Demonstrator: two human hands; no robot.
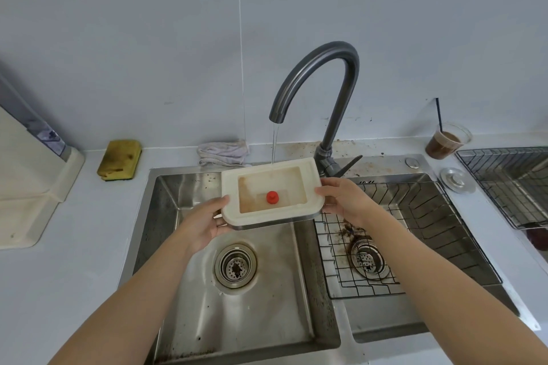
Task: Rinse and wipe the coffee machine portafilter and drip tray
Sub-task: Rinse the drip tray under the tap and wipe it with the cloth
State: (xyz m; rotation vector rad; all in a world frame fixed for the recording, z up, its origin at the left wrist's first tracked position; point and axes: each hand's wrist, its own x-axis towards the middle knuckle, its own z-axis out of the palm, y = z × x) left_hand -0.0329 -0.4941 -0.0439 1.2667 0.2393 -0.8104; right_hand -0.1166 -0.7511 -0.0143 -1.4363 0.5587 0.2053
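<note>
A cream plastic drip tray with brown stains and a red float inside is held level over the left sink basin. My left hand grips its near left corner. On the tray's right edge my right hand holds on, thumb on the rim. A thin stream of water runs from the dark grey faucet into the tray's far side. No portafilter is in view.
Steel double sink: left basin with a drain, right basin with a wire rack and coffee grounds. A yellow sponge and grey rag lie behind. Iced coffee cup, sink plug and wire basket at right. Cream appliance at left.
</note>
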